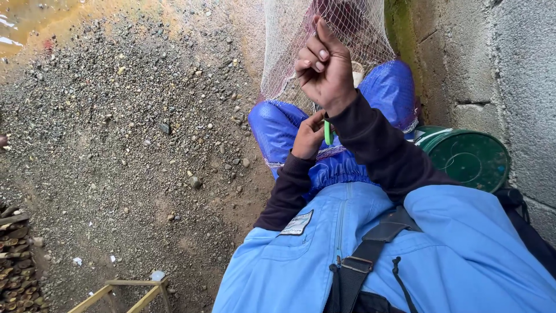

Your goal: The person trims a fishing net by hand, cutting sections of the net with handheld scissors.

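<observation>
1. Netting hangs in front of you, its pale mesh pinched in your raised right hand, fingers curled shut on it.
2. Your left hand sits lower, over your blue-clad knees, closed around a slim green netting needle.
3. The green bucket stands by the block wall to your right; its contents can't be seen.
4. The mesh is fine, whitish, draped over your lap.

net white mesh | tool green | overalls blue | bucket dark green
</observation>
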